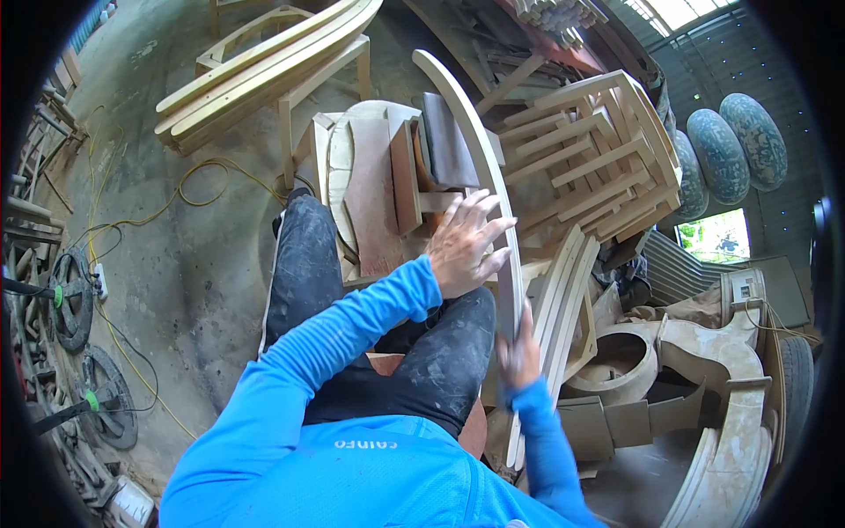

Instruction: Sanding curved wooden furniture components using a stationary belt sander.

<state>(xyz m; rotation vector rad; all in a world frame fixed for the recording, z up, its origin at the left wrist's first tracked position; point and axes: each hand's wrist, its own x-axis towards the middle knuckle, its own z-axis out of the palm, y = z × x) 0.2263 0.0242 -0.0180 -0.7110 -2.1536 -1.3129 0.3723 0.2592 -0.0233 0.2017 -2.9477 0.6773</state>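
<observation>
A long curved wooden strip (pixel 480 145) stands out from my lap, its far end bending to the left. My left hand (pixel 468 245) lies against its left side, with fingers spread and the fingertips and thumb touching the wood. At the strip's near end is my right hand (pixel 521 354), smeared by motion. Its fingers look closed round the wood's edge, over something greyish that I cannot make out. Just beyond my knees is a wooden bench (pixel 374 185) with upright boards and a grey block (pixel 447 141).
Stacked curved beams (pixel 273 75) rest on a frame at the far left. Slatted wooden frames (pixel 598 158) stand at the right. More curved strips (pixel 563 308) lean beside my right arm, near a pale carved piece (pixel 731 352). A yellow cord (pixel 167 207) crosses the floor.
</observation>
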